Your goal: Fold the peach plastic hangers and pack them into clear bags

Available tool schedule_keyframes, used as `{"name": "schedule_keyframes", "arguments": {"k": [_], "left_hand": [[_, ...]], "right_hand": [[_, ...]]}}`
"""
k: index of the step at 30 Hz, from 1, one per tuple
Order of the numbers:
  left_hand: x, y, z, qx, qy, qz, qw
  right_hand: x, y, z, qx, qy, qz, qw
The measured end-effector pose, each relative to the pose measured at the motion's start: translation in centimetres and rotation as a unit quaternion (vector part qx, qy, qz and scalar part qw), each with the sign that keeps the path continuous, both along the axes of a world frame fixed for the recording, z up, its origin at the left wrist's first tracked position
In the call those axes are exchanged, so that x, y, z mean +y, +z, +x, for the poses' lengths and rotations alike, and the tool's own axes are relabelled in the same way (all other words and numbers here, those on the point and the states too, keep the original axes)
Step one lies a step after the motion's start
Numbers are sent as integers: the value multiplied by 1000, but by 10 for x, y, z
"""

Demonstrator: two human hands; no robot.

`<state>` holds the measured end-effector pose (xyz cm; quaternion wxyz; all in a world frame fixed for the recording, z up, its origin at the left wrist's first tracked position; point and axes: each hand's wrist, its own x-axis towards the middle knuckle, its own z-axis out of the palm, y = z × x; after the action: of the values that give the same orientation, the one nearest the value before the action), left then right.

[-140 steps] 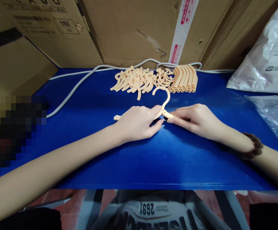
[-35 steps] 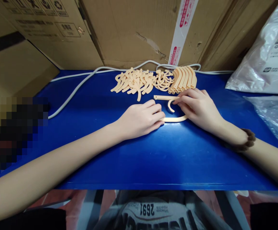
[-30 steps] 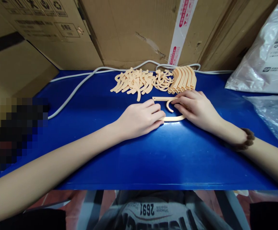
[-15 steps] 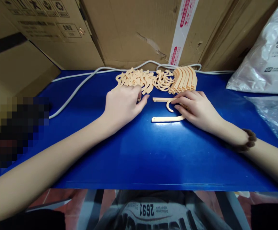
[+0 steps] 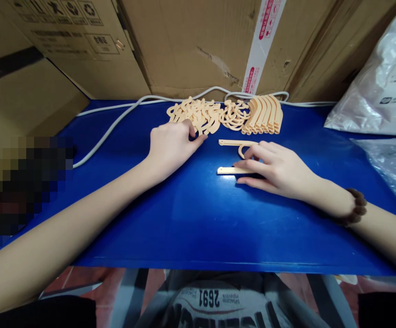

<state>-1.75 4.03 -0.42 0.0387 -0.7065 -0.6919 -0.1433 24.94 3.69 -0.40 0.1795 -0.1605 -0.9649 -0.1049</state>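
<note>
My left hand is at the front of a heap of small beige plastic parts, its fingers curled and thumb extended. Its fingertips are partly hidden, so what they hold cannot be made out. Over on the right, my right hand grips the nearer beige hanger arm between thumb and fingers, the arm lying flat on the table. Just beyond it lies a second hanger arm, roughly parallel. A curved beige hook sits between the two, partly covered by the fingers.
Beige hooks and a row of stacked hanger arms lie at the back of the blue table. Behind them run a white cable and cardboard boxes. Plastic bags rest at the right.
My right hand has moved nearer from the far hanger arm and hook, and its fingers now straddle the nearer arm. My left hand stays by the heap, its thumb slightly further left.
</note>
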Motion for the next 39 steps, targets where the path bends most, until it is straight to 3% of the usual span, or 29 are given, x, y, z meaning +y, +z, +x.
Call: {"name": "schedule_keyframes", "arguments": {"k": [10, 17, 24, 31, 39], "left_hand": [[2, -1, 0, 7, 23, -8, 1000], [-2, -1, 3, 15, -1, 2, 1000], [-10, -2, 10, 45, -147, 86, 984], [-14, -11, 11, 54, -353, 155, 921], [-12, -11, 8, 84, -376, 205, 900]], "right_hand": [[-3, -3, -4, -11, -18, -31, 999], [-7, -4, -1, -31, -86, -50, 995], [-3, -4, 1, -24, -115, -28, 993], [-3, -7, 2, -1, -125, 15, 992], [-4, -7, 2, -24, -180, 23, 983]]}}
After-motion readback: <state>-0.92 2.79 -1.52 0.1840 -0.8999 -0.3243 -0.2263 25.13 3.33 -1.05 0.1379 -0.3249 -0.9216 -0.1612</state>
